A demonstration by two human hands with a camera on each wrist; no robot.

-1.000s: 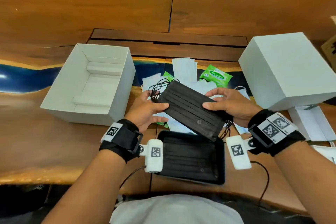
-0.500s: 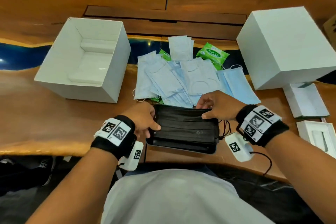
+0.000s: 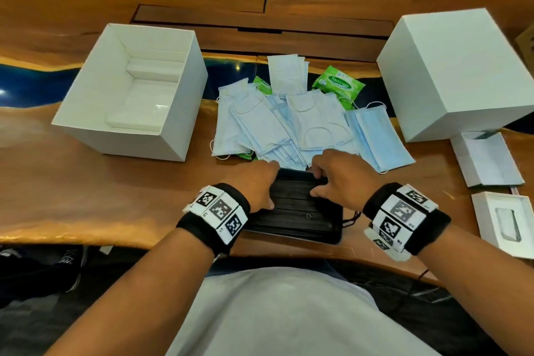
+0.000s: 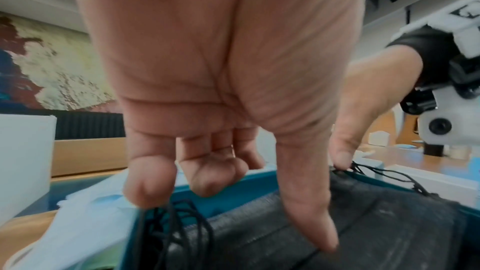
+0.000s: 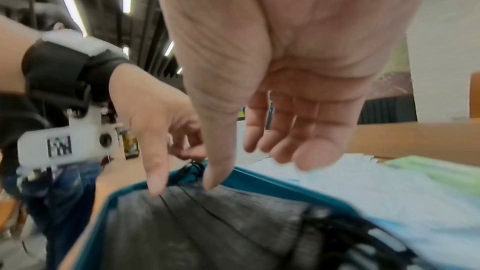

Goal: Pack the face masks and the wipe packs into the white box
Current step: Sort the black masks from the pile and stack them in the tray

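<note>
— Hands first: where do you have them?
— Your left hand (image 3: pixel 258 182) and right hand (image 3: pixel 338 175) both sit over the black masks (image 3: pixel 300 211) stacked in the dark tray (image 3: pixel 332 237) at the near edge of the wooden table (image 3: pixel 86 196).
— And the grip?
— In the left wrist view your left thumb points down onto the top black mask while the fingertips (image 4: pixel 145 190) curl at the tray's far rim, right by the black ear loops (image 4: pixel 176 225); whether they pinch a loop, I cannot tell. Your right hand's fingers are spread and loosely bent, thumb tip touching the mask, nothing gripped.
— Where is the rest of the stock?
— Just beyond your hands lies the heap of light blue masks (image 3: pixel 289 121), with green wipe packs (image 3: pixel 338 84) at its far side and partly under it.
— And the white box?
— The white box (image 3: pixel 133 92) stands open to the left of the heap, a white insert on its floor. Its white lid (image 3: pixel 459 72) stands to the right, and two small white cartons (image 3: pixel 488 159) lie nearer you on that side.
</note>
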